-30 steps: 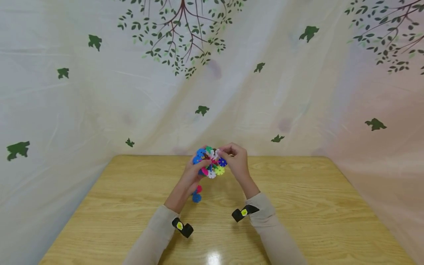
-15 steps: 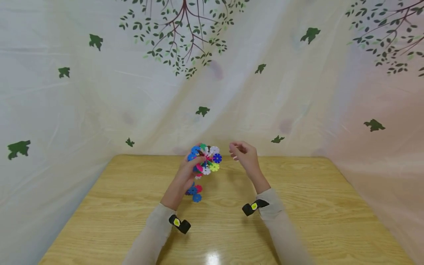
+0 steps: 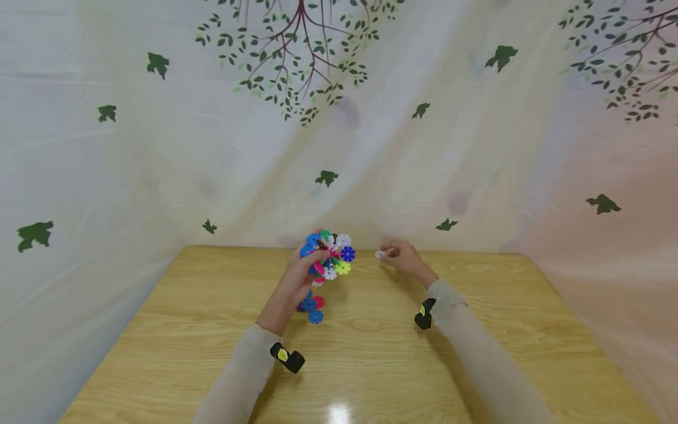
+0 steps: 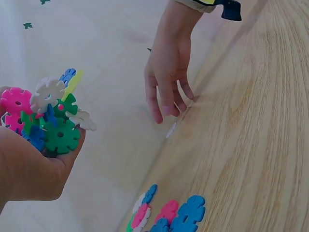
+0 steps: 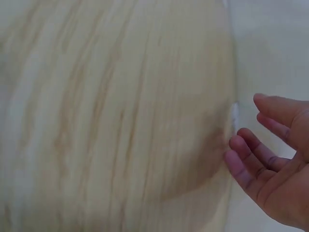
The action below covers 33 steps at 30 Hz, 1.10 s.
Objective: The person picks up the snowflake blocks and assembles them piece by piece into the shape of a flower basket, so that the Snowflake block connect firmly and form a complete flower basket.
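Observation:
My left hand [image 3: 298,274] grips a ball-like cluster of interlocking snowflake discs [image 4: 60,134] in blue, white, green, pink and yellow, its thumb lying across the cluster in the head view. To its right, my right hand [image 3: 405,259] is near the far table edge with fingers loosely bent and apart. A single white snowflake disc [image 3: 379,254] lies just beyond those fingertips. In the right wrist view the white disc [image 5: 234,118] is a blurred sliver at the table edge, and the right hand [image 5: 280,159] has nothing between thumb and fingers.
Several loose snowflake discs [image 3: 315,317], blue and pink among them, lie on the wooden table [image 3: 212,330] below my left hand, partly hidden by it. A pale cloth backdrop [image 3: 254,176] with printed leaves and birds rises behind the table's far edge.
My right hand has left the cluster, moved right and come down to the white disc by the far edge. The left hand and cluster shifted slightly left, then stayed put.

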Motion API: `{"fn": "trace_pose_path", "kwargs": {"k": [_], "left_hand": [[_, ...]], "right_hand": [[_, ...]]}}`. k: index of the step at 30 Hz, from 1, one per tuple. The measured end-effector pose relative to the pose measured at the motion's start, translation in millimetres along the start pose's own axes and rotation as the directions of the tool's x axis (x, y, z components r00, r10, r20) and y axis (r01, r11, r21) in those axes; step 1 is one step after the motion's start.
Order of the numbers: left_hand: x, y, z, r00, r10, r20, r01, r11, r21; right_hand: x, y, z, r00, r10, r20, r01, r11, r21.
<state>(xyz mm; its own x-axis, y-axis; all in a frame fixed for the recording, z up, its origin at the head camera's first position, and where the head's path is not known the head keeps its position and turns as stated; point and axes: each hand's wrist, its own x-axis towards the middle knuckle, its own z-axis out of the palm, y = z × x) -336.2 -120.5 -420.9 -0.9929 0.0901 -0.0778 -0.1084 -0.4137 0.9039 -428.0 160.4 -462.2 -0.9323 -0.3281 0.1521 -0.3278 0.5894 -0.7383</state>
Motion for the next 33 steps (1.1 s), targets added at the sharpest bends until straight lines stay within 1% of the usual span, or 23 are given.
{"fn": "trace_pose_path", "kwargs": {"k": [4,9,14,17,22,26,30,33], "left_hand": [[-0.6,-1.2,0.1,1.000,-0.004,0.000,0.004,1.000,0.006],[-1.8,-3.3,1.2,1.000,-0.001,0.001,0.001,1.000,0.019],[-2.0,-4.7,0.5,1.000,-0.006,-0.004,0.006,1.000,0.011],[-2.7,-4.6,0.3,1.000,-0.013,-0.006,0.013,1.000,0.011],[-3.1,-4.7,1.9,1.000,-0.017,0.004,0.017,1.000,0.003],[-3.1,-4.9,2.5,1.000,-0.017,0.004,0.017,1.000,0.009],[-3.7,-5.0,2.8,1.000,-0.016,0.001,0.016,1.000,0.025],[-3.9,-5.3,2.7,1.000,-0.017,0.003,0.017,1.000,0.018]], "right_hand": [[8.1,11.4,0.9,0.998,-0.006,0.060,0.008,1.000,-0.025],[11.9,13.0,0.3,0.993,0.022,0.115,-0.021,1.000,-0.016],[15.4,15.3,0.8,0.987,0.085,0.134,-0.083,0.996,-0.015],[17.2,17.1,2.0,0.986,0.103,0.131,-0.101,0.995,-0.020],[16.6,18.3,1.0,0.989,0.096,0.117,-0.093,0.995,-0.031],[14.7,17.1,-1.1,0.988,0.090,0.126,-0.089,0.996,-0.019],[12.9,15.7,-3.2,0.982,0.094,0.167,-0.096,0.995,0.009],[10.8,14.0,-4.7,0.974,0.091,0.206,-0.093,0.996,0.003]]}}
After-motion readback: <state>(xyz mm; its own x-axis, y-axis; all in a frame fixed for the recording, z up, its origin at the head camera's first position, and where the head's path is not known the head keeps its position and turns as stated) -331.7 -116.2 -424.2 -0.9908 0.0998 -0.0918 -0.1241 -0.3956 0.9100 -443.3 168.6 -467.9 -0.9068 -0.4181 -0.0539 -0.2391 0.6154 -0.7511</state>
